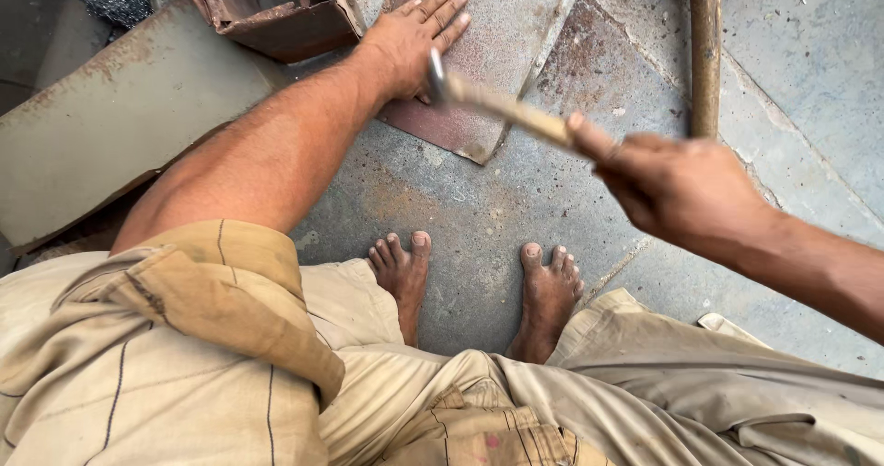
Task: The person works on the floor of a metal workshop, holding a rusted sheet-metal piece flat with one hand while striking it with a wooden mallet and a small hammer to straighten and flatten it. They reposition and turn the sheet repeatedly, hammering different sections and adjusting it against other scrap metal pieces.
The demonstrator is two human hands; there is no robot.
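Head view: right hand (677, 185) grip closed around hammer (502, 107); left hand (414, 38) flat, fingers spread, on metal sheet (516, 24).

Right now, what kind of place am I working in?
Probably a metalworking or scrap yard floor: rusty metal sheet under your left hand, a wooden-handled hammer in your right hand, a rusted metal box, bare concrete.

Around the one hammer (502, 107) are two hands, two bare feet, one rusty rod (706, 52) and one rusty box (276, 10).
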